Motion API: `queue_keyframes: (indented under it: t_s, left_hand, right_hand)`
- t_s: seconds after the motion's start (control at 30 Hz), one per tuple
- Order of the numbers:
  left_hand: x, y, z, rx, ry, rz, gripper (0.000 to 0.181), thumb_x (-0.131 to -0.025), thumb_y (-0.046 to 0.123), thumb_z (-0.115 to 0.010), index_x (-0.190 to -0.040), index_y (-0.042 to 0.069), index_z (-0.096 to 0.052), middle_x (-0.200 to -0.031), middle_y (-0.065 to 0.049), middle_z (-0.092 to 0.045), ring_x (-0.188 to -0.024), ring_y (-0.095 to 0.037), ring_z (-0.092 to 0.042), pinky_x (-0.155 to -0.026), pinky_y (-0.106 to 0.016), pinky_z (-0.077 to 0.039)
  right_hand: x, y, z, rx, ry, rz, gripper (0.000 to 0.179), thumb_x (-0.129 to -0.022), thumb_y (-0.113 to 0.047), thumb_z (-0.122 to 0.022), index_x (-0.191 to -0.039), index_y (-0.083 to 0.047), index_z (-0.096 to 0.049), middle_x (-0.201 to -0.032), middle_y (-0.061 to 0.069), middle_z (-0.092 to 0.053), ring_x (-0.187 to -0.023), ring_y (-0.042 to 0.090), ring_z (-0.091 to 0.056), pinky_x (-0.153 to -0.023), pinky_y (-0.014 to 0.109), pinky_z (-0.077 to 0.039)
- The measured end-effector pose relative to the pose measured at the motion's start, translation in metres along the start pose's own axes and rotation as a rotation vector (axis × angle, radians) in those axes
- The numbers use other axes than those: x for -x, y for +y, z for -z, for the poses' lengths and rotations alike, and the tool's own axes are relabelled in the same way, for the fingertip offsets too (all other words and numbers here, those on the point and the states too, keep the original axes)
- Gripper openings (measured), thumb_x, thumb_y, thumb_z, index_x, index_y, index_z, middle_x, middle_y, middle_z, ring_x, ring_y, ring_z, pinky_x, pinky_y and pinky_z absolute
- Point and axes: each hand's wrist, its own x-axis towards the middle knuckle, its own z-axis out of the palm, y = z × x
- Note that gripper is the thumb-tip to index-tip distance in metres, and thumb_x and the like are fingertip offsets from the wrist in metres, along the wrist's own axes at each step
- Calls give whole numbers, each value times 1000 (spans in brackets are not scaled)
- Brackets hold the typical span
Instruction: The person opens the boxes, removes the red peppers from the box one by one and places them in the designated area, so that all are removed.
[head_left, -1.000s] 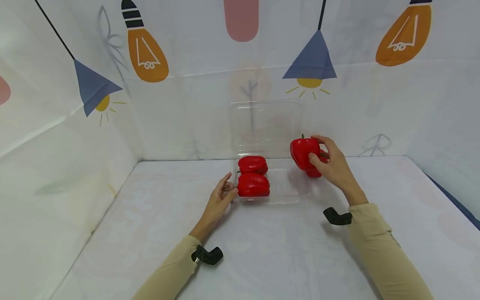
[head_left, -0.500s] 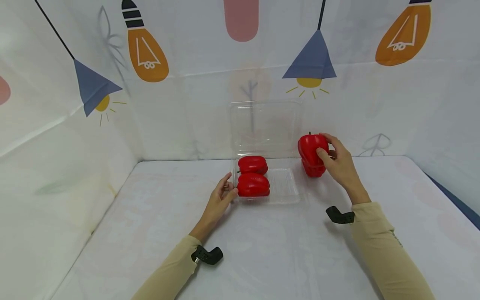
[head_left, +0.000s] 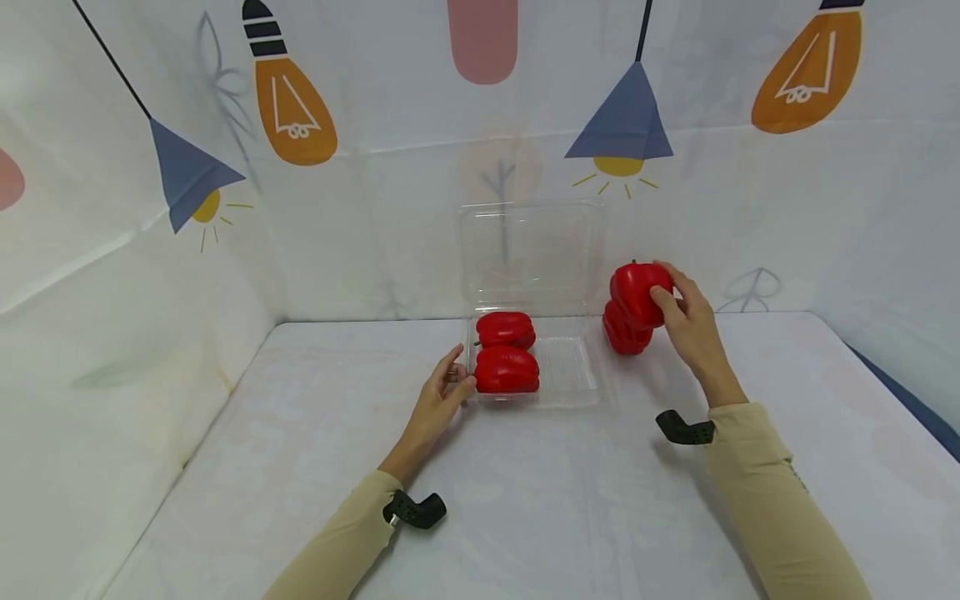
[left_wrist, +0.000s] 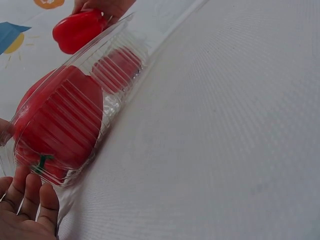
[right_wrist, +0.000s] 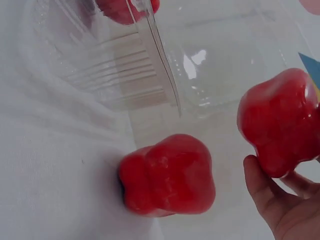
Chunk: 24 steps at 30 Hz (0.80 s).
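My right hand (head_left: pixel 693 325) grips a red bell pepper (head_left: pixel 637 292), stem up, at the right of the clear container. Just below it, a second red bell pepper (head_left: pixel 625 333) rests on the table, partly covered in the head view. The right wrist view shows a gap between the held pepper (right_wrist: pixel 280 122) and the lower one (right_wrist: pixel 175 177). Two more peppers (head_left: pixel 507 371) lie on their sides in the left half of the clear plastic container (head_left: pixel 567 367). At its left end my left hand (head_left: pixel 435 400) holds the edge, fingertips against the wall in the left wrist view.
The container's clear lid (head_left: pixel 532 250) stands raised at the back, near the printed cloth wall (head_left: pixel 375 233). White cloth covers the table (head_left: pixel 525 500). Each wrist wears a black camera mount (head_left: pixel 416 510).
My right hand has carried its pepper to the right and slightly up, so the pepper beneath shows more. The left hand and the container have stayed in place.
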Motion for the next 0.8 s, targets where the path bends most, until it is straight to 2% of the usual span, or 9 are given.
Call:
queue_keyframes:
  t_s: [0.07,0.2,0.27,0.4,0.6,0.8]
  left_hand:
    - [0,0,0,3,3,-1,60,-94,9,-55,-147,4,-28,-105,-4,-46,-99,-15,-43,-73,-18,-44]
    - [0,1,0,11,8,-4,60,-94,9,-56,-147,3,-28,-104,-4,-46,-98,-14,-43,-72,-16,-43]
    - [0,1,0,10,10,-4,60,-94,8,-56,-147,3,-28,-104,-4,-46,-98,-14,-43,-72,-16,-43]
    - [0,2,-1,2,12,0,61,-94,9,-56,-147,2,-28,-103,-4,-46,-98,-14,-44,-71,-17,-43]
    - [-1,1,-1,10,17,3,61,-93,8,-57,-147,1,-28,-103,-5,-46,-98,-14,-44,-71,-16,-42]
    - [-10,-20,0,20,30,4,61,-93,10,-57,-147,7,-30,-103,-2,-46,-99,-14,-43,-70,-16,-42]
  right_hand:
    - [-1,1,1,-8,7,-19,50,-100,-40,-36,-148,-27,-30,-143,13,-38,-116,33,-48,-80,16,-43]
    - [-2,5,3,-12,14,-38,53,-99,-40,-39,-149,-28,-28,-144,14,-37,-115,36,-50,-86,30,-49]
    - [-2,6,4,-6,13,-48,54,-99,-41,-41,-149,-29,-27,-143,15,-36,-114,36,-50,-86,31,-50]
    - [-3,9,5,-17,4,-90,58,-98,-46,-40,-150,-29,-24,-145,14,-34,-115,32,-47,-79,18,-45]
    - [-3,13,9,-41,17,-153,57,-98,-48,-35,-150,-32,-22,-148,14,-30,-122,33,-41,-86,26,-46]
    - [-5,14,12,-79,47,-193,54,-98,-49,-34,-149,-35,-24,-148,12,-30,-123,29,-39,-78,11,-42]
